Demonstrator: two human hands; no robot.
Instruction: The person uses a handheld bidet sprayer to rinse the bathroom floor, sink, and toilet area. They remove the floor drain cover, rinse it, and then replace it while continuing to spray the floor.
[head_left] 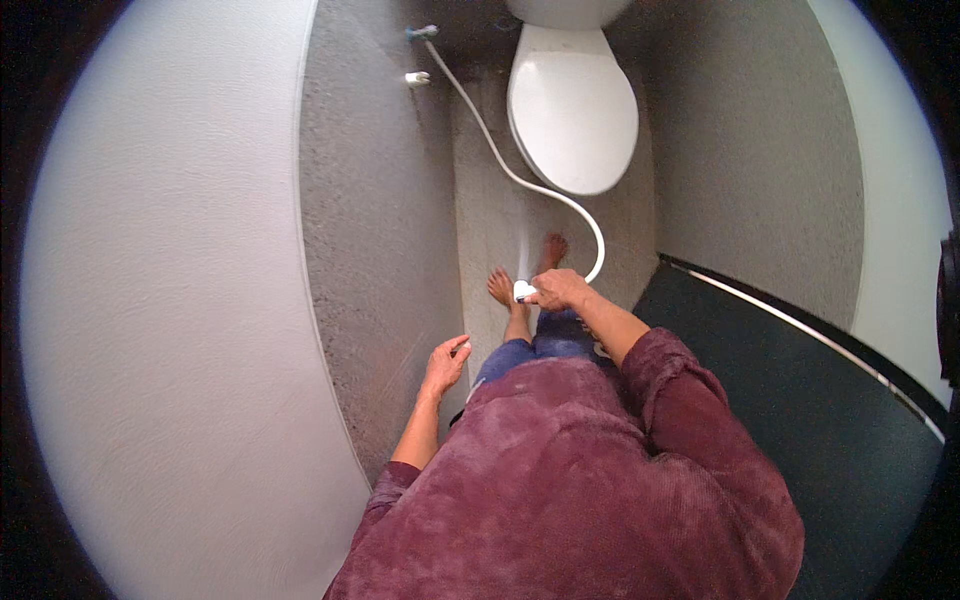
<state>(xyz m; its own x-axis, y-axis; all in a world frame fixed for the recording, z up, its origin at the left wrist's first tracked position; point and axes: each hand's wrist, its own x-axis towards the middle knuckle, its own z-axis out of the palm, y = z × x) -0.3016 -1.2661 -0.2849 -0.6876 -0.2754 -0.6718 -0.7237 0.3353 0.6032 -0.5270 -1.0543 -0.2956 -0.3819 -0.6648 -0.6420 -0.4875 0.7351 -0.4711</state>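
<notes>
My right hand [562, 289] is closed round a white bidet sprayer [524, 291], held in front of my thighs with its head toward the floor. A pale streak of water [523, 243] seems to run from it toward the toilet. The sprayer's white hose [598, 235] loops from beside my right hand up to a tap [424, 32] on the left wall. Lower and to the left, my left hand [447, 365] has its thumb and fingers curled together near the wall. Something small and white shows at its fingertips, too small to name.
A white toilet [573, 110] with its lid down stands ahead. My bare feet [501, 287] are on the grey floor [483, 215]. Grey walls close in on both sides, a white holder [417, 78] on the left one. A dark door [760, 400] is at my right.
</notes>
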